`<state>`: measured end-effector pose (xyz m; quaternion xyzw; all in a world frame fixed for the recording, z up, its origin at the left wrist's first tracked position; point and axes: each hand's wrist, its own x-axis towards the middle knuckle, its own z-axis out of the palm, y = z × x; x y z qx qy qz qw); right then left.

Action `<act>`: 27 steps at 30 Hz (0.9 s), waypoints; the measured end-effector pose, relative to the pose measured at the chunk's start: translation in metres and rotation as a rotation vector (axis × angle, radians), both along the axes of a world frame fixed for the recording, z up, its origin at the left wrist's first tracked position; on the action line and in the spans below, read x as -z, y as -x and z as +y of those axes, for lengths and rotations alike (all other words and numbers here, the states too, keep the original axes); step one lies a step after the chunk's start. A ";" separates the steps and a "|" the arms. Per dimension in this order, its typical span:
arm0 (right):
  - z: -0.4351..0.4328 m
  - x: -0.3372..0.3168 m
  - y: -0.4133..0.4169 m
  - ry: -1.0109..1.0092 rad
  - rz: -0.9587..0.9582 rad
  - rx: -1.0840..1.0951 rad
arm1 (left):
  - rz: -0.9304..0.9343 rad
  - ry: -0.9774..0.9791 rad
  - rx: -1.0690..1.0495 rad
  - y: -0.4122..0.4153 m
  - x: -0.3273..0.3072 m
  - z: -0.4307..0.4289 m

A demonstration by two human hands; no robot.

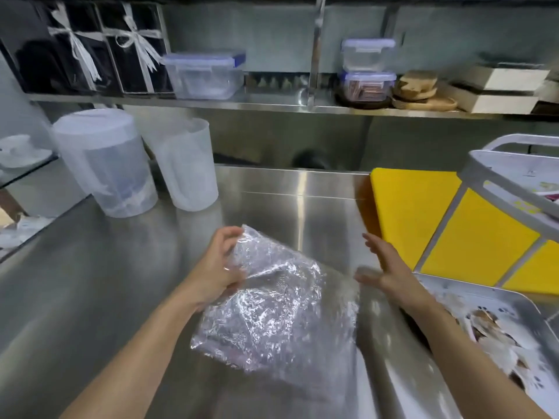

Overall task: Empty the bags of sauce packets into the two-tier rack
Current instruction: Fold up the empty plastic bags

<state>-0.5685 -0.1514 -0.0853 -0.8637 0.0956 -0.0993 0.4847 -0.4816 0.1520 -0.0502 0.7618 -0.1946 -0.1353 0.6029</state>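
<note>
A crumpled clear plastic bag (272, 306) hangs just above the steel counter (90, 282) at centre. It looks empty. My left hand (217, 267) grips its upper left corner. My right hand (387, 267) hovers to the right of the bag with fingers spread, holding nothing. The grey two-tier rack (490, 189) stands at the right edge. Its upper tray and lower tray (520, 297) both hold sauce packets (490, 331).
Two translucent plastic jugs (106, 164) stand at the back left. A yellow cutting board (414, 213) lies under and behind the rack. The wall shelf (272, 105) above carries lidded plastic boxes, black holders and wooden boards.
</note>
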 end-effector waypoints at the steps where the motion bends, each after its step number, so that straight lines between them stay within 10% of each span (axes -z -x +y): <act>1: 0.005 -0.010 -0.002 -0.009 0.017 -0.035 | -0.063 -0.054 0.049 0.001 -0.007 -0.001; 11: 0.044 -0.057 -0.021 -0.308 0.357 -0.602 | -0.073 0.116 0.375 -0.011 -0.059 0.004; 17: 0.050 -0.049 -0.021 -0.738 0.139 -0.499 | 0.403 0.655 -0.056 -0.022 -0.045 0.033; 23: 0.063 -0.030 -0.031 -0.854 0.150 -0.223 | 0.684 0.411 -0.280 0.017 0.007 -0.005; 27: 0.060 -0.016 -0.027 -0.802 0.144 -0.017 | 0.963 0.504 -0.004 0.001 0.025 0.007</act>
